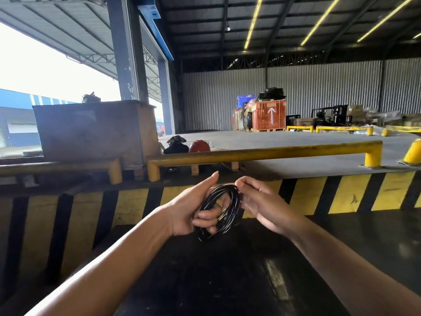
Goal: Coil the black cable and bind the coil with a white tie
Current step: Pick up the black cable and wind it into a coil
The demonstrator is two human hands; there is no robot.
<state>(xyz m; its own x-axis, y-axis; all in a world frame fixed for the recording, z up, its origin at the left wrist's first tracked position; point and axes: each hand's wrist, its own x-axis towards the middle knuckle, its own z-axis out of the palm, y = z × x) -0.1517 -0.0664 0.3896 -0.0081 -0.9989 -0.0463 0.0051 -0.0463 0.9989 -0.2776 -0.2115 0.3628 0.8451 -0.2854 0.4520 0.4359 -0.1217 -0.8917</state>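
The black cable (230, 201) is wound into a small round coil of several loops, held upright in front of me. My left hand (193, 208) grips the coil's lower left side, fingers curled through the loops and thumb raised. My right hand (259, 201) pinches the coil's top right edge between thumb and fingertips. No white tie is visible.
Below my hands lies a dark glossy surface (227, 281). Ahead runs a yellow-and-black striped dock edge (341, 195) with a yellow guard rail (273, 152). A grey crate (91, 131), a red helmet (199, 146) and a red crate (268, 118) stand beyond.
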